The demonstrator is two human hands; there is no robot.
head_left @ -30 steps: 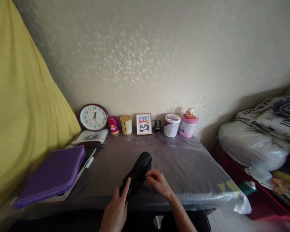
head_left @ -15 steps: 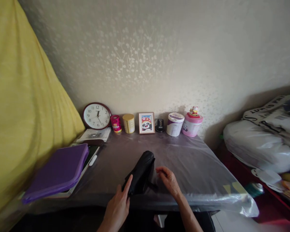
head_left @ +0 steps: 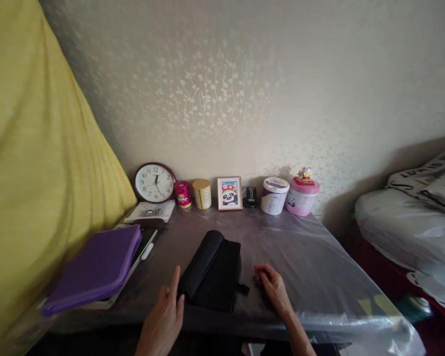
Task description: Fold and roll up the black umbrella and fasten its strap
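Observation:
A black fabric roll lies slanted on the table, part of it unrolled into a flat black flap on its right side. From the flap's right edge a short black strap sticks out. My left hand is at the roll's near left end, index finger stretched out and thumb close to the fabric; whether it touches is unclear. To the right of the strap, apart from the fabric, is my right hand. Its fingers are loosely bent, with nothing visible in them.
Plastic film covers the table. Left lies a purple zip folder on papers, near a white marker-like object. Along the wall stand a clock, cans, a framed panda picture and two tubs. Bags lie right.
The black roll has been laid down and partly unrolled toward the right. My left hand has moved left and loosened from it. The view has shifted slightly.

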